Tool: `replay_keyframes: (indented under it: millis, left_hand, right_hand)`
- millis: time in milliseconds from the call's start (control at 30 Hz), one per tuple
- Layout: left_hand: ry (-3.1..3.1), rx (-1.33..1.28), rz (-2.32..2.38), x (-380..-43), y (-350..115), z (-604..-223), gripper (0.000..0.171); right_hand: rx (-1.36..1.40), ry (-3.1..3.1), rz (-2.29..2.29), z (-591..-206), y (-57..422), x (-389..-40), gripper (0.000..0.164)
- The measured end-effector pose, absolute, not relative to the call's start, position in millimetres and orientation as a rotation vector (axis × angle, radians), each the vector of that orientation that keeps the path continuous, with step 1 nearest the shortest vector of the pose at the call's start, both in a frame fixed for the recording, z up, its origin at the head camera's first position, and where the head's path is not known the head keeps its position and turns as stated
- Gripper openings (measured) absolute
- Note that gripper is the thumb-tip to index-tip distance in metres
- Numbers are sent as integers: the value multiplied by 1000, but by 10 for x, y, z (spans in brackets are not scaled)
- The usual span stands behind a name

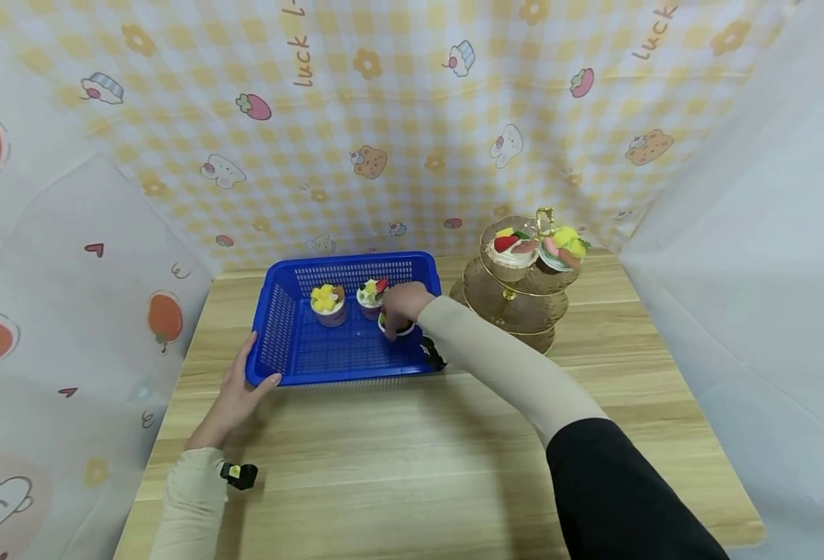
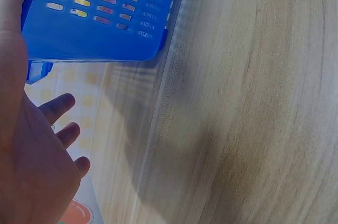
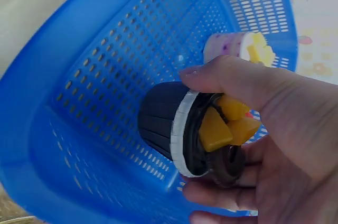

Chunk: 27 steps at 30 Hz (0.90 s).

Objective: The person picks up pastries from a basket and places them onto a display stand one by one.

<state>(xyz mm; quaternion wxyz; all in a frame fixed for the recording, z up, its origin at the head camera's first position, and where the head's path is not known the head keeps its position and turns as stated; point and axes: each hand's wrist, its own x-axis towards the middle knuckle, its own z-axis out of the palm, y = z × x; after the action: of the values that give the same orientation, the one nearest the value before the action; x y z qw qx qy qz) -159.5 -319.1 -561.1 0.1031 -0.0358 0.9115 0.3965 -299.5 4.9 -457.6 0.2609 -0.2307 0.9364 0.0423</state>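
My right hand [image 1: 403, 302] reaches into the blue plastic basket [image 1: 355, 379] and grips a dark pleated cupcake [image 3: 161, 115] by its white-banded rim. Yellow fruit chunks and a dark chocolate round top this cupcake, which lies tilted between thumb and fingers. Two more cupcakes stand upright in the basket: one with yellow cubes [image 1: 327, 299], and one with a cream and strawberry topping [image 1: 370, 295], right beside my right hand. At the basket's front left corner, my left hand [image 1: 235, 389] touches it with thumb and forefinger spread; the other fingers are off the wall.
Right of the basket stands a tiered gold-rimmed stand [image 1: 517, 299]. On its top tier sit a strawberry cream cupcake [image 1: 511, 253] and another with yellow and pink topping [image 1: 561, 250]. A wooden table [image 1: 383, 467] carries everything, with a patterned cloth [image 1: 383, 117] behind.
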Motion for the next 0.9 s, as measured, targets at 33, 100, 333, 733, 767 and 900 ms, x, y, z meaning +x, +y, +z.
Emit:
replay_keyframes:
  millis: [33,100,333,733,767,900]
  left_hand:
    - [2692,-104,1170,-1594,-3193,-5608,96]
    - [2694,-100,1173,-1591,-3195,-5603,96]
    - [2696,-87,1176,-1590,-3199,-5603,95]
    - [2680,-104,1168,-1592,-3194,-5594,96]
    - [2681,-102,1166,-1592,-3196,-5595,96]
    - [2687,-92,1159,-1592,-3197,-5593,96]
  right_hand:
    - [-634,2535,100,-4555,61,-2993,30]
    - [-659,2534,64,-4522,86,-2988,31]
    - [-740,2552,-171,-4465,188,-2987,46]
    - [-797,2668,-556,-4324,447,-2883,71]
    - [-790,2675,-586,-4315,474,-2852,72]
    - [-757,2713,-670,-4299,593,-2713,76]
